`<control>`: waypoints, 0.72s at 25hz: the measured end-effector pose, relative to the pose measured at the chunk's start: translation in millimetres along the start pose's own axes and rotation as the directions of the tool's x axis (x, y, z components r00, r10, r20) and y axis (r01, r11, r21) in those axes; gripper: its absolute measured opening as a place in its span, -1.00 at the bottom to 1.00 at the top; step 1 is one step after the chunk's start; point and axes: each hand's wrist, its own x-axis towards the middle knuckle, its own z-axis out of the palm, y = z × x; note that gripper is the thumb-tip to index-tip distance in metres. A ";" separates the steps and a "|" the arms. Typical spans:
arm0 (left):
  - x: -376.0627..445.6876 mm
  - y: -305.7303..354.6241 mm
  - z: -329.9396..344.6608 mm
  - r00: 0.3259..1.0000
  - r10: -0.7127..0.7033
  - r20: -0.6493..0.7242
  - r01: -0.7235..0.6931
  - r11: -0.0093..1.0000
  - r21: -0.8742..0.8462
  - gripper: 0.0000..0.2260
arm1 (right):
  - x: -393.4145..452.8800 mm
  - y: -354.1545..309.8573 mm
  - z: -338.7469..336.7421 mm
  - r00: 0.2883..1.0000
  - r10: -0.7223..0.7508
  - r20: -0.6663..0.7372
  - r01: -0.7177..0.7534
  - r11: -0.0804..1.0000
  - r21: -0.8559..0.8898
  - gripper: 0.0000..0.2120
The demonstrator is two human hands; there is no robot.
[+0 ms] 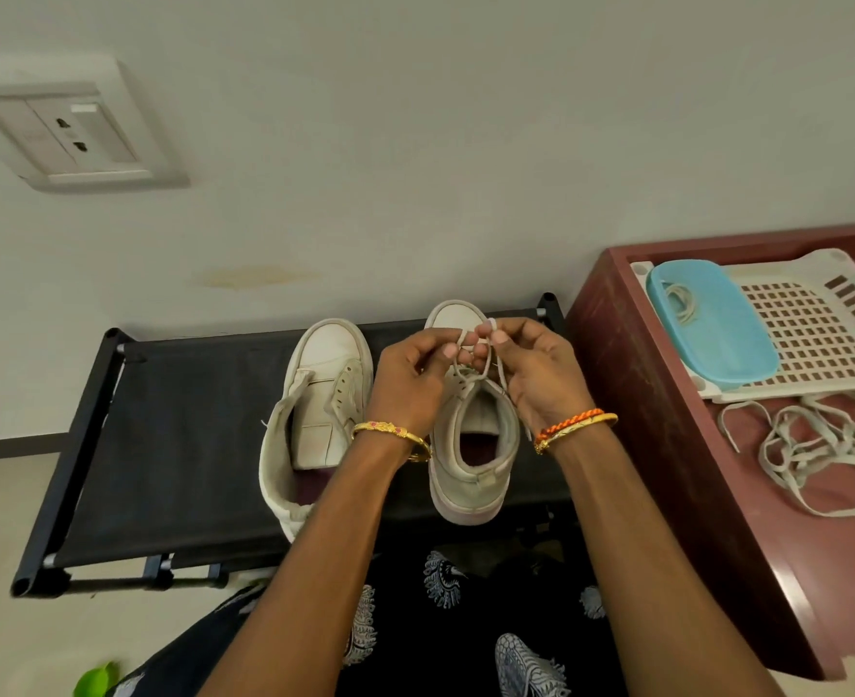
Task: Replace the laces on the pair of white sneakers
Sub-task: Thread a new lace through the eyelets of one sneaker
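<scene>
Two white sneakers are placed side by side on a black fabric rack (174,445), toes toward the wall. The left sneaker (322,404) is unlaced, its smooth upper spread wide and its tongue lying flat; bare eyelets are visible along one flap. The right sneaker (476,445) is set upright on its thick pale sole, with a padded collar and a dark insole. A flat, woven, off-white lace (471,367) is threaded through its upper eyelets and raised above the tongue.

The lace is pinched by both hands. On the left hand (410,379), thumb and forefinger are pressed together on one strand, the remaining fingers curled. On the right hand (536,369), thumb and forefinger are closed on a loop of the same lace. One gold bangle is worn on the left wrist; one gold bangle and one orange twisted band are worn on the right.

To the right, a glossy maroon table (667,445) carries one white perforated plastic tray (818,314), one oval blue plastic lid (717,334) with a coiled lace on it, and a loose tangle of flat laces (818,455), whose number cannot be told. One white wall socket (73,133) is mounted at upper left.
</scene>
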 end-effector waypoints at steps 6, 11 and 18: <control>-1.3 0.1 -6.2 0.993 0.029 0.112 -0.020 0.996 -0.084 -0.89 | 2.4 4.6 -10.5 0.992 -0.076 0.103 0.086 0.992 -0.092 -0.80; -0.5 -1.0 -8.8 0.985 0.001 0.174 0.014 0.996 -0.083 -0.90 | -1.7 5.7 -13.2 0.980 -0.188 0.063 0.198 0.951 -0.238 -0.84; 2.7 -0.3 -11.1 0.977 -0.134 0.163 0.146 0.987 -0.064 -0.84 | -6.4 3.0 -9.1 0.974 -0.217 0.071 0.229 0.933 -0.279 -0.72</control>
